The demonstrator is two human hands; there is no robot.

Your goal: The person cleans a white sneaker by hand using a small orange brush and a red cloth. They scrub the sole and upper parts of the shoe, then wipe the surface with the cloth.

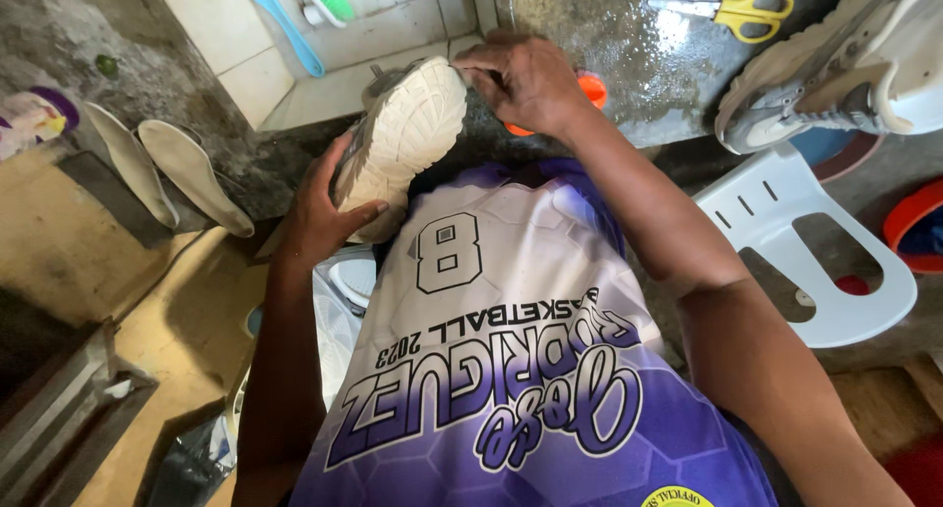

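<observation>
Sneaker [408, 134] sits sole-up against my chest, above the wet counter [629, 65], so the tread faces me. My left hand [324, 207] is clamped round the heel end to steady it; my right hand [526, 80] pinches the toe edge, an orange thing [592, 89] partly hidden behind it. Second shoe [835, 75], scissors [747, 11] on the counter; insoles [167, 173] lie left, apart.

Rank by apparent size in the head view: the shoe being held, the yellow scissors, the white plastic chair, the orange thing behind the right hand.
1. White plastic chair, largest.
2. Held shoe, though it is closer to the camera, so this is unsure.
3. Yellow scissors.
4. Orange thing, mostly hidden by the right hand.
</observation>
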